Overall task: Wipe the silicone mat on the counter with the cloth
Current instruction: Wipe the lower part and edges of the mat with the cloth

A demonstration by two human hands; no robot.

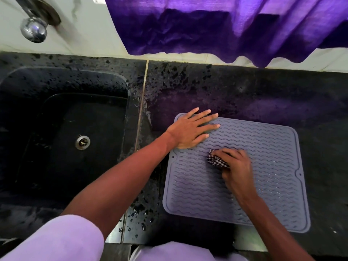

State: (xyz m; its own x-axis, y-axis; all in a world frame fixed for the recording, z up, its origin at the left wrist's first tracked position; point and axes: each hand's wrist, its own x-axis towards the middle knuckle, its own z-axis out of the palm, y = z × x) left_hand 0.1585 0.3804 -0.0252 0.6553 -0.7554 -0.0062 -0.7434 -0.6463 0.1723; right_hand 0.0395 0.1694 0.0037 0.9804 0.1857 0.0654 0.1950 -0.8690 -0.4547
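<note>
- You have one grey silicone mat point(267, 185), one checked cloth point(216, 160) and two bare hands in view.
- The mat lies flat on the black counter point(244, 91), right of the sink. Its wavy ridges run under both sets of fingers.
- Your left hand point(190, 129) lies palm down on the mat's far left corner. The fingers are straight and spread, with the tips pointing right across the ridges and the forearm reaching in over the counter edge.
- Your right hand point(237, 166) sits on the middle of the mat, just nearer you than the left fingertips. Its fingers are curled over the cloth and grip it against the mat, and the hand is motion-blurred.
- The cloth is bunched, and only its left end shows beyond your right fingertips. The rest is hidden under the hand.
- One dark sink point(28, 113) with one metal drain point(82, 142) lies well left of your left hand.
- One chrome tap point(33, 29) hangs above the sink's far side.
- A purple curtain point(207, 25) hangs over the wall beyond both hands.
- Water drops point(139, 219) bead on the counter strip between the sink and the mat, under your left forearm.
</note>
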